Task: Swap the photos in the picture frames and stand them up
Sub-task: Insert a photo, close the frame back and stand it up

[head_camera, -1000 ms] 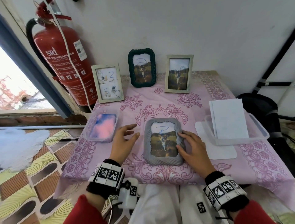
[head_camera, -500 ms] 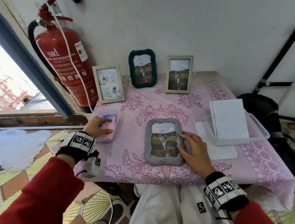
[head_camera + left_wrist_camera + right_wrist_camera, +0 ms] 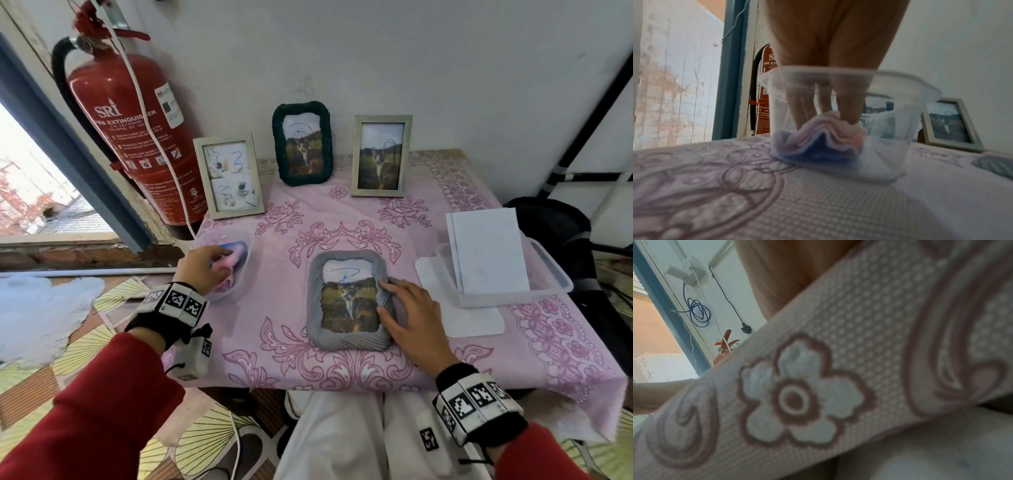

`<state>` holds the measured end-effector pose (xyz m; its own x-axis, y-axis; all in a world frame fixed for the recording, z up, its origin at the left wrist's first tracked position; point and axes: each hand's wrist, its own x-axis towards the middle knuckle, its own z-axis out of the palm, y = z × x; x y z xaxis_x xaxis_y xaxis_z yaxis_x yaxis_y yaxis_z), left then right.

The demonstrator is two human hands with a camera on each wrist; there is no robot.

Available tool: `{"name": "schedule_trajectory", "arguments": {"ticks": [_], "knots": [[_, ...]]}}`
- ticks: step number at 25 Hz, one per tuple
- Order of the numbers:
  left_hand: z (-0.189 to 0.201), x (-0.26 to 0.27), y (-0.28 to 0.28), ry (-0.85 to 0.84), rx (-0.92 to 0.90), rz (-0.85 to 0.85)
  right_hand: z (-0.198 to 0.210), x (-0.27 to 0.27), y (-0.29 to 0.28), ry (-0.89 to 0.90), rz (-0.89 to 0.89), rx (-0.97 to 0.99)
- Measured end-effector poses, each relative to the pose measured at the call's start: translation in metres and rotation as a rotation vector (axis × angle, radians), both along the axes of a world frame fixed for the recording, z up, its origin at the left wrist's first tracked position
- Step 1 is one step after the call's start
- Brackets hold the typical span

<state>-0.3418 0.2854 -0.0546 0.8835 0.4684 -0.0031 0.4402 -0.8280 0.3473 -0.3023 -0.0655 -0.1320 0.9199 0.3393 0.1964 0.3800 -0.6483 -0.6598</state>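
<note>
Left hand (image 3: 202, 270) pinching pink-blue cloth (image 3: 824, 139) in tub (image 3: 900, 129); right hand (image 3: 411, 318) flat on grey frame (image 3: 346, 339); extinguisher (image 3: 137, 137) apparently "SRI".

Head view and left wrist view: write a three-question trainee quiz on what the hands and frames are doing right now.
1. True or false: the grey frame lies flat on the tablecloth.
2. Multiple choice: what does the left hand pinch inside the clear tub? A) a photo B) the pink and blue cloth C) a pen
3. Fill in: behind the grey frame, ___ frames stand upright by the wall.

Key:
1. True. The right hand rests on the frame's right edge.
2. B.
3. Three: the pale frame, the dark green frame and the second pale frame.
</note>
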Motion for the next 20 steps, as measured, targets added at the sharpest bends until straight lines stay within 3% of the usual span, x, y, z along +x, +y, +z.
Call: {"name": "schedule_trajectory", "arguments": {"ticks": [4,9,14,20], "knots": [[0.012,-0.007,-0.004,-0.211,-0.104,0.044,0.0,0.0,0.001,-0.008,0.001,0.002],[0.047,-0.01,-0.033,-0.583,-0.012,-0.102,0.0,-0.001,0.0,-0.003,0.002,-0.008],[0.051,0.005,-0.096,-0.449,-0.216,-0.285,0.002,-0.002,0.001,-0.001,-0.005,-0.022],[0.02,0.02,-0.158,-0.281,-0.268,-0.415,0.002,-0.002,0.001,-0.018,-0.002,-0.03]]}}
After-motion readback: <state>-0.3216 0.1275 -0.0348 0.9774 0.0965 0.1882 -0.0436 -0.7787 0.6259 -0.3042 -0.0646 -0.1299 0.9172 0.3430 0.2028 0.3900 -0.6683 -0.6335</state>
